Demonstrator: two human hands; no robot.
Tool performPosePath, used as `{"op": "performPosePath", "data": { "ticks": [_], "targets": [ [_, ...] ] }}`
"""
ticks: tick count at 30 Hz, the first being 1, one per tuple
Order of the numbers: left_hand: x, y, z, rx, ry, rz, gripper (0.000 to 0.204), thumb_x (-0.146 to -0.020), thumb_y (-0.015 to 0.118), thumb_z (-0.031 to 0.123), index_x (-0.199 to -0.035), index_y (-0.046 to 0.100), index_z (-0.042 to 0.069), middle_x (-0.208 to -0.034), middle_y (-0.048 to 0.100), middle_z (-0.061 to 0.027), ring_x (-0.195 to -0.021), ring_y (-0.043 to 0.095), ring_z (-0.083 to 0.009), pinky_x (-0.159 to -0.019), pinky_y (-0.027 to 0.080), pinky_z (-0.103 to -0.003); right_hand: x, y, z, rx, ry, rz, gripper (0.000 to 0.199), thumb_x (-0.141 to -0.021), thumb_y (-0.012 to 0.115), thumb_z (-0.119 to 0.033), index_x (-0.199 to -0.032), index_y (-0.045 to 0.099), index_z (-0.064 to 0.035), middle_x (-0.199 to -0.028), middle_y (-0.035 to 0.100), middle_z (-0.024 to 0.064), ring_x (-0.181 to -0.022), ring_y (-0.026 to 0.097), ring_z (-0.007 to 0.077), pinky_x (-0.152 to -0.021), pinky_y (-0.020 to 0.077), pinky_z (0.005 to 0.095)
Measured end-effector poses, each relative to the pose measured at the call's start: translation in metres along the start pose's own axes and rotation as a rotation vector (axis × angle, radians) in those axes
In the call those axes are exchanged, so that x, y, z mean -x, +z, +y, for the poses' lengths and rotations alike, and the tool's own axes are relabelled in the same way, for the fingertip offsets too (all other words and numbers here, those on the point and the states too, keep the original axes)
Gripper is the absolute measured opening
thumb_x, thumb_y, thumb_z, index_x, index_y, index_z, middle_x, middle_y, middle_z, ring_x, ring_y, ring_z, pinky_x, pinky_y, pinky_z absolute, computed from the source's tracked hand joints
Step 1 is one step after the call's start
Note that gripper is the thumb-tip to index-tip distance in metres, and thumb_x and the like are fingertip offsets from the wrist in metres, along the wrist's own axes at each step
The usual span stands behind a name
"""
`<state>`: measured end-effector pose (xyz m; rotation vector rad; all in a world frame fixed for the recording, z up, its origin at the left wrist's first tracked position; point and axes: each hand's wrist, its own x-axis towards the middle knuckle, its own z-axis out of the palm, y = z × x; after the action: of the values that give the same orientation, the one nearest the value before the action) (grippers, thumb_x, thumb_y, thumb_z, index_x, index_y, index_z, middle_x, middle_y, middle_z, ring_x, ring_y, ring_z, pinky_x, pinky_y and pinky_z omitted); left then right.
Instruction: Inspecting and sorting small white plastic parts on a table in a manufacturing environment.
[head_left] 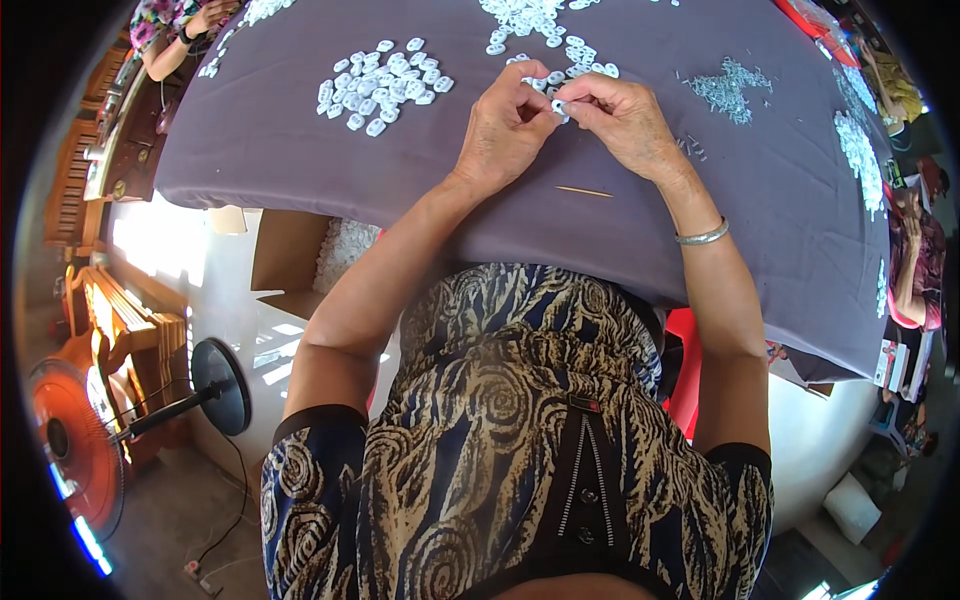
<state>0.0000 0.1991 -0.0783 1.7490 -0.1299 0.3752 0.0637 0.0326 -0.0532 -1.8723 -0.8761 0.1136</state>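
Note:
My left hand [505,130] and my right hand [625,122] meet over the dark grey tablecloth [400,160]. Between their fingertips is a small white oval plastic piece [560,106], pinched from both sides; fingers partly cover it. Just beyond the hands lie more white oval pieces [580,55], some hidden behind my fingers. A thin pointed wooden stick [585,191] rests on the cloth, nearer to me than the hands. To the right of my right hand are a few tiny metal parts [692,148], too small to make out exactly.
A spread of white oval pieces [370,90] lies at left, a larger heap [522,14] at the far side. Right of my hands is a pile of small metal parts [730,88]. Other people sit at both table ends. A fan [75,430] and an open cardboard box [290,250] stand left.

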Motion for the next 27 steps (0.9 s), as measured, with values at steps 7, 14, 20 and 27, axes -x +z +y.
{"op": "performPosePath", "data": {
  "ticks": [7, 14, 20, 27],
  "targets": [
    [-0.004, -0.003, -0.005, -0.012, 0.013, -0.035, 0.037, -0.082, 0.067, 0.003, -0.116, 0.051, 0.002, -0.077, 0.066, -0.0038, -0.07, 0.061, -0.0096, -0.066, 0.051, -0.025, 0.001, -0.003, -0.001, 0.009, 0.025, -0.063, 0.01, -0.087, 0.063, -0.003, -0.097, 0.066, -0.004, -0.075, 0.057, -0.006, -0.066, 0.05, 0.0039, -0.061, 0.0433, 0.0199],
    [-0.008, -0.006, 0.004, 0.086, -0.053, -0.093, 0.038, -0.084, 0.066, 0.003, -0.118, 0.049, 0.002, -0.076, 0.065, -0.0036, -0.07, 0.059, -0.0081, -0.065, 0.049, -0.024, 0.004, -0.007, -0.012, 0.069, -0.033, -0.058, 0.029, -0.074, 0.074, 0.001, -0.1, 0.065, -0.0054, -0.074, 0.056, -0.0046, -0.064, 0.048, 0.0039, -0.058, 0.0434, 0.0207],
    [-0.006, -0.008, 0.007, 0.213, -0.128, -0.145, 0.039, -0.084, 0.065, 0.002, -0.119, 0.049, 0.003, -0.078, 0.065, -0.0029, -0.072, 0.058, -0.008, -0.067, 0.048, -0.024, 0.006, -0.003, -0.015, 0.155, -0.143, 0.002, 0.028, -0.072, 0.074, 0.001, -0.098, 0.064, -0.0043, -0.074, 0.057, -0.0014, -0.062, 0.048, 0.0058, -0.057, 0.0436, 0.0219],
    [-0.006, -0.02, 0.018, 0.327, -0.221, -0.221, 0.036, -0.085, 0.063, 0.002, -0.119, 0.052, 0.004, -0.082, 0.064, -0.0023, -0.072, 0.056, -0.008, -0.067, 0.047, -0.023, 0.01, 0.002, -0.023, 0.187, -0.205, 0.055, 0.025, -0.073, 0.074, 0.001, -0.095, 0.064, -0.0038, -0.075, 0.058, -0.0002, -0.06, 0.05, 0.0068, -0.054, 0.043, 0.0224]
  ]
}}
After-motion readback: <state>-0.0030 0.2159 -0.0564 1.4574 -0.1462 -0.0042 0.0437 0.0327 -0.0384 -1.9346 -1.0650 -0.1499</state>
